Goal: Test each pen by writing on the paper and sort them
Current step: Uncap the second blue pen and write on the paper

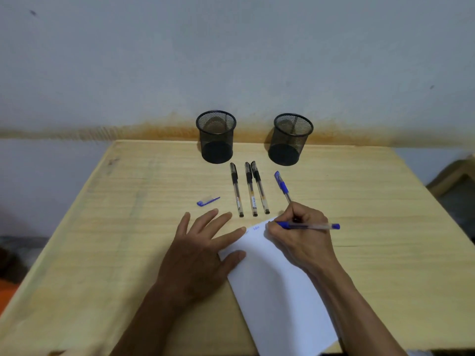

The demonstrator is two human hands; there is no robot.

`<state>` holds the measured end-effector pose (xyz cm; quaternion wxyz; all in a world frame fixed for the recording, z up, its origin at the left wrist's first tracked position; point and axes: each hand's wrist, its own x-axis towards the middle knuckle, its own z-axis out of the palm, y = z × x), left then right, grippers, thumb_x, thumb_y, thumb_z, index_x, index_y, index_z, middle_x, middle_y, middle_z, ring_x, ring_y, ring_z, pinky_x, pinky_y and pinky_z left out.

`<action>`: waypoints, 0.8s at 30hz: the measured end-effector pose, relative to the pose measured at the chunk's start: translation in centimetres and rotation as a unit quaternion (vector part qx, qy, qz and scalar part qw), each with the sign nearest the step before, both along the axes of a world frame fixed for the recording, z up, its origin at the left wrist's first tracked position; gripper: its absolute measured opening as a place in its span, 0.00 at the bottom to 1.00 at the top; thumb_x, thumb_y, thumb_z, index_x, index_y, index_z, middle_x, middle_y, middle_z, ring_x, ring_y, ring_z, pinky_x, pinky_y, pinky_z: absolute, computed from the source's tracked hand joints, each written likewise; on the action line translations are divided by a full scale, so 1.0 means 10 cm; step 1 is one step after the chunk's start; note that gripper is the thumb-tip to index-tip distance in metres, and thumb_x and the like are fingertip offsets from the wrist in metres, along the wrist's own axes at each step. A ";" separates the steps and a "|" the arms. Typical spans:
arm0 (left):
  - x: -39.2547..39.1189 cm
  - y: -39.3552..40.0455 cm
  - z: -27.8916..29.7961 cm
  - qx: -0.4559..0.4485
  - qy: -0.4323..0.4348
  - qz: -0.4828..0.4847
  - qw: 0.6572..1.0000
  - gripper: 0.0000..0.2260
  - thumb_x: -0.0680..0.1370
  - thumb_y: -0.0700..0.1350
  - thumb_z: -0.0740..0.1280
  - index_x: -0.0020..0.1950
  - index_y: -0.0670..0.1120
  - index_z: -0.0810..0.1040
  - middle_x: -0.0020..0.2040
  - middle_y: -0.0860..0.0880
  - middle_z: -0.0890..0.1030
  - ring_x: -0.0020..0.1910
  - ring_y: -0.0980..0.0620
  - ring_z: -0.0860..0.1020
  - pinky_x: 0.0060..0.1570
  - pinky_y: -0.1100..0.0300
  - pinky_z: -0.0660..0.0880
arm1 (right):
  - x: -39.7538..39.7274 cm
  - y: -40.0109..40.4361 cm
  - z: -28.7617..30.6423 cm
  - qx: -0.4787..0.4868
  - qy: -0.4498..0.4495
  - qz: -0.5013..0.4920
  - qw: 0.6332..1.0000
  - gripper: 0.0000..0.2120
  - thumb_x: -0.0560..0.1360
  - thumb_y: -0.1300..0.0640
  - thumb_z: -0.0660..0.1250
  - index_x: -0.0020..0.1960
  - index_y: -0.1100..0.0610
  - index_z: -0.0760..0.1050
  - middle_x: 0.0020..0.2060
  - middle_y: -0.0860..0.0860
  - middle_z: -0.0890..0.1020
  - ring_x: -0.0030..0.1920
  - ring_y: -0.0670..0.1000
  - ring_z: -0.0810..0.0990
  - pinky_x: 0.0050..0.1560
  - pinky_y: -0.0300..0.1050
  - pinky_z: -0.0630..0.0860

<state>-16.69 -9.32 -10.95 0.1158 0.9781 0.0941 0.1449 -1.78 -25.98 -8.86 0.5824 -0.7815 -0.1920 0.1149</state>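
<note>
Near the desk's front edge, the right hand (299,233) grips an uncapped blue gel pen with a clear barrel (309,226), tip down at the top corner of the white sheet of paper (277,291); faint blue marks already show there. Left hand (203,249) lies flat with fingers spread, thumb and index finger pressing the sheet's left edge. Risks, as I judge them: the paper lies skewed and overhangs the front edge, held at one side only, so a hard stroke could pivot or crease it. The loose blue pen cap (207,201) lies well left of the paper, so it could easily get left off or mismatched. Three capped black gel pens (248,188) lie side by side just beyond the paper, and a capped blue pen (282,185) has its near end hidden behind the writing hand, so a wrist sweep could roll them. Two black wire-mesh pen cups (216,136) stand at the back, both apparently empty; no label says which is which, so a sorting mix-up is possible. Light wood-grain desk (115,227) stands against a pale grey wall (231,60) with an orange-brown stain band along desk height.
</note>
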 end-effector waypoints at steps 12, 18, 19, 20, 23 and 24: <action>-0.01 0.00 -0.01 -0.011 0.034 0.000 0.999 0.23 0.80 0.67 0.50 0.70 0.63 0.73 0.74 0.53 0.71 0.75 0.49 0.67 0.72 0.35 0.61 | -0.01 0.06 0.03 -0.048 -0.070 0.010 0.996 0.11 0.65 0.67 0.74 0.30 0.62 0.72 0.25 0.54 0.79 0.26 0.45 0.71 0.28 0.37 0.72; -0.02 0.00 0.00 -0.020 0.033 -0.001 0.999 0.22 0.79 0.67 0.52 0.70 0.63 0.73 0.75 0.54 0.71 0.76 0.50 0.66 0.72 0.36 0.59 | 0.02 0.04 0.02 -0.053 -0.069 0.015 0.996 0.13 0.65 0.68 0.74 0.30 0.62 0.70 0.21 0.46 0.73 0.25 0.44 0.67 0.27 0.36 0.68; -0.02 0.00 -0.01 -0.024 0.031 0.001 0.999 0.22 0.79 0.66 0.53 0.70 0.63 0.73 0.75 0.55 0.70 0.76 0.50 0.65 0.73 0.36 0.59 | 0.01 0.04 0.02 -0.044 -0.062 0.020 0.997 0.13 0.65 0.68 0.74 0.30 0.63 0.70 0.21 0.47 0.73 0.25 0.45 0.67 0.27 0.39 0.68; -0.02 0.00 -0.01 -0.027 0.031 0.003 0.999 0.22 0.79 0.66 0.53 0.70 0.63 0.73 0.75 0.55 0.70 0.76 0.51 0.64 0.73 0.37 0.58 | 0.01 0.04 0.01 -0.031 -0.050 0.022 0.998 0.13 0.65 0.69 0.74 0.30 0.63 0.70 0.22 0.52 0.74 0.26 0.47 0.68 0.27 0.41 0.68; -0.03 0.00 0.00 -0.031 0.038 0.004 0.999 0.22 0.79 0.67 0.53 0.71 0.64 0.72 0.76 0.56 0.69 0.77 0.52 0.63 0.74 0.37 0.57 | 0.01 0.05 0.01 -0.005 -0.025 0.010 1.000 0.12 0.65 0.69 0.74 0.31 0.63 0.71 0.26 0.60 0.77 0.27 0.50 0.71 0.27 0.45 0.70; -0.03 0.00 0.00 -0.032 0.038 0.005 0.999 0.23 0.79 0.67 0.52 0.71 0.64 0.72 0.76 0.56 0.69 0.77 0.51 0.63 0.74 0.37 0.57 | 0.01 0.06 0.01 -0.011 -0.029 0.009 0.999 0.12 0.65 0.68 0.74 0.31 0.63 0.71 0.26 0.61 0.77 0.27 0.50 0.71 0.27 0.45 0.70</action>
